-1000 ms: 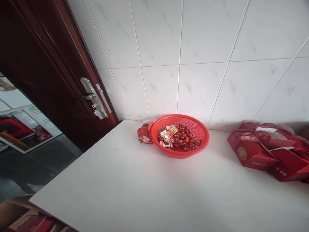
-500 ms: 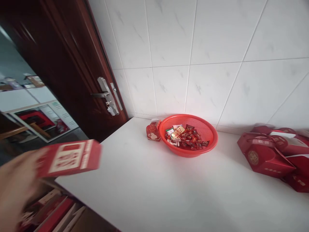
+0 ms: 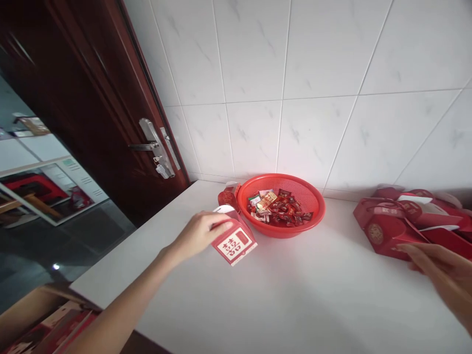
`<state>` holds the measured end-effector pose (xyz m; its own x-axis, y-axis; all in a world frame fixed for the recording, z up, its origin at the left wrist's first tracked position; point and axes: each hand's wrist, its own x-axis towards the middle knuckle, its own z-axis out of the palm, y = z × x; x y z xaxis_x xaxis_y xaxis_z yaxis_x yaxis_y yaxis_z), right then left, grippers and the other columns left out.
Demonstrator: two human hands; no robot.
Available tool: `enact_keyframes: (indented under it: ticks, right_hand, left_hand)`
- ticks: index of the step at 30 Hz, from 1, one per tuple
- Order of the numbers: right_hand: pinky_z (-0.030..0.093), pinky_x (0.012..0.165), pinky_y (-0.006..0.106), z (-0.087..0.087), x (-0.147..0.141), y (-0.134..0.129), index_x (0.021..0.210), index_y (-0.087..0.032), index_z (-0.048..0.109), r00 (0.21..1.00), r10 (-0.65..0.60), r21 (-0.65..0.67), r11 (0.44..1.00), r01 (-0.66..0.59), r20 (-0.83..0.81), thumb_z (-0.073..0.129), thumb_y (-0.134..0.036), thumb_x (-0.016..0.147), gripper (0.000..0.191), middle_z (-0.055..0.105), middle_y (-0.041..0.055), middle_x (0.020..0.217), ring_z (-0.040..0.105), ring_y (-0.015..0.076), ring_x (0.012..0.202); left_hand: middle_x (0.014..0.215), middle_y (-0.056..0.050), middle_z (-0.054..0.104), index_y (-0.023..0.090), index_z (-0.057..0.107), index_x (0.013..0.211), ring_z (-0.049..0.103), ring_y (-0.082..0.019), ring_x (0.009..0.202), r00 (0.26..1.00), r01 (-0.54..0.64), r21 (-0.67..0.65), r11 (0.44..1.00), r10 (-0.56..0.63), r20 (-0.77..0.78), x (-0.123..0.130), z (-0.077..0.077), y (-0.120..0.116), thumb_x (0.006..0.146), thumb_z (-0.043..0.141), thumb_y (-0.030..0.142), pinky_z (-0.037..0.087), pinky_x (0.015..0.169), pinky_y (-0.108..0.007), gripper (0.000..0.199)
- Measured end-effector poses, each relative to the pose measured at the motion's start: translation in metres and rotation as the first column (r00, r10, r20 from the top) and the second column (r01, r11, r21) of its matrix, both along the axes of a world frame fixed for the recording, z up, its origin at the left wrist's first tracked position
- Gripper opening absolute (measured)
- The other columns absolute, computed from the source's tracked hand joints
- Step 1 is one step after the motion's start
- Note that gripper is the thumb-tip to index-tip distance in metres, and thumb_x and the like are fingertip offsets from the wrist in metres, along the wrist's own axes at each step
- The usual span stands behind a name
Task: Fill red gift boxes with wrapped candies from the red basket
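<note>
My left hand [image 3: 202, 232] grips a red paper gift box [image 3: 233, 243] with cream double-happiness lettering, tilted above the white tabletop just in front of the basket. Its white inner flap shows at the top. My right hand [image 3: 438, 268] has come in at the right edge with fingers stretched out, holding nothing that I can see. It overlaps the front of a pile of red gift boxes [image 3: 391, 228]; whether it touches them I cannot tell. A red plastic basket [image 3: 317, 211] holds small wrapped sweets [image 3: 285, 209] in red and gold.
Behind the held box, another small red box [image 3: 227, 195] stands against the basket. A tiled wall [image 3: 254, 132] backs the white table [image 3: 295, 295]. At the left are a dark wooden door [image 3: 106, 108] and, below the table edge, a carton [image 3: 33, 307] with red boxes.
My left hand has carried the red gift box rightward from beyond the table's left edge to beside the basket. My right hand has entered at the right. The view has shifted slightly.
</note>
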<state>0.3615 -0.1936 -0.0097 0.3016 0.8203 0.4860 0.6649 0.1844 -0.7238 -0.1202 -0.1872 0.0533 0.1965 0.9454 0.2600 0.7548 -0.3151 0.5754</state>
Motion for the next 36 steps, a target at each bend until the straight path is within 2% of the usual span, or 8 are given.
enact_keyframes:
  ticks: [3,7,11,17,20,24,28,36]
  right_hand:
    - [0.058,0.054,0.035,-0.008,-0.037,0.015,0.079,-0.026,0.073,0.967,0.240,-0.089,0.965,-0.248,-0.089,0.070,-0.064,0.079,0.038,0.073,0.0085,0.075,0.068,0.0240,0.056]
    - [0.056,0.054,0.029,-0.008,-0.103,0.021,0.098,-0.023,0.072,0.793,0.609,-0.195,0.775,-0.601,-0.020,0.057,-0.057,0.093,0.038,0.073,0.0072,0.080,0.065,0.0180,0.059]
    - [0.058,0.068,0.029,-0.005,-0.160,0.023,0.122,-0.023,0.067,0.566,0.821,-0.089,0.571,-0.816,0.071,0.051,-0.039,0.102,0.030,0.069,0.0116,0.114,0.067,0.0160,0.077]
    - [0.053,0.081,0.033,0.004,-0.199,0.032,0.107,-0.019,0.071,0.370,0.900,-0.051,0.391,-0.919,0.232,0.044,-0.030,0.106,0.030,0.064,0.0132,0.119,0.065,0.0197,0.097]
    - [0.050,0.075,0.031,0.008,-0.200,0.036,0.096,-0.018,0.069,0.339,0.900,-0.120,0.381,-0.917,0.273,0.036,-0.032,0.108,0.038,0.067,0.0111,0.106,0.063,0.0193,0.089]
    - [0.047,0.065,0.029,0.007,-0.187,0.040,0.086,-0.018,0.064,0.441,0.852,-0.173,0.497,-0.850,0.283,0.042,-0.038,0.106,0.036,0.065,0.0076,0.087,0.061,0.0177,0.074]
    - [0.048,0.066,0.029,0.006,-0.173,0.042,0.079,-0.019,0.061,0.531,0.818,-0.200,0.571,-0.796,0.221,0.055,-0.038,0.100,0.030,0.068,0.0089,0.094,0.064,0.0184,0.077]
    - [0.052,0.085,0.033,0.007,-0.164,0.047,0.089,-0.021,0.067,0.495,0.867,-0.372,0.480,-0.795,0.061,0.076,-0.017,0.082,0.012,0.068,0.0069,0.119,0.068,0.0229,0.104]
  left_hand:
    - [0.076,-0.002,0.074,0.024,0.077,0.089,0.066,-0.017,0.073,0.947,0.263,0.136,0.955,-0.229,-0.226,0.023,-0.018,0.000,0.098,0.054,0.042,0.052,0.079,-0.026,0.030]
    - [0.072,0.000,0.069,0.022,0.072,0.099,0.062,-0.013,0.067,0.833,0.506,0.310,0.805,-0.362,-0.418,0.043,-0.042,-0.008,0.102,0.052,0.028,0.052,0.079,-0.027,0.022]
    - [0.078,0.001,0.068,0.020,0.068,0.108,0.061,-0.012,0.069,0.778,0.582,0.354,0.733,-0.374,-0.505,0.054,-0.046,-0.015,0.100,0.054,0.018,0.052,0.077,-0.027,0.016]
    - [0.103,-0.002,0.072,0.022,0.067,0.113,0.068,-0.014,0.092,0.744,0.631,0.299,0.716,-0.451,-0.493,0.066,-0.037,-0.020,0.097,0.054,0.009,0.048,0.084,-0.028,0.024]
    - [0.110,-0.003,0.072,0.023,0.066,0.119,0.067,-0.015,0.093,0.743,0.621,0.212,0.755,-0.482,-0.464,0.069,-0.037,-0.022,0.099,0.054,0.017,0.046,0.086,-0.031,0.024]
    - [0.109,-0.004,0.072,0.024,0.058,0.135,0.067,-0.017,0.087,0.779,0.570,0.121,0.813,-0.488,-0.394,0.071,-0.038,-0.025,0.103,0.049,0.031,0.044,0.086,-0.034,0.034]
    - [0.101,-0.002,0.076,0.024,0.052,0.141,0.068,-0.017,0.082,0.863,0.450,0.092,0.888,-0.406,-0.299,0.073,-0.038,-0.024,0.105,0.040,0.024,0.047,0.085,-0.033,0.038]
    - [0.152,-0.012,0.051,0.025,0.058,0.139,0.068,-0.028,0.113,0.895,0.265,-0.132,0.955,-0.295,-0.334,0.067,-0.019,-0.018,0.090,0.060,0.044,0.056,0.090,-0.037,0.053]
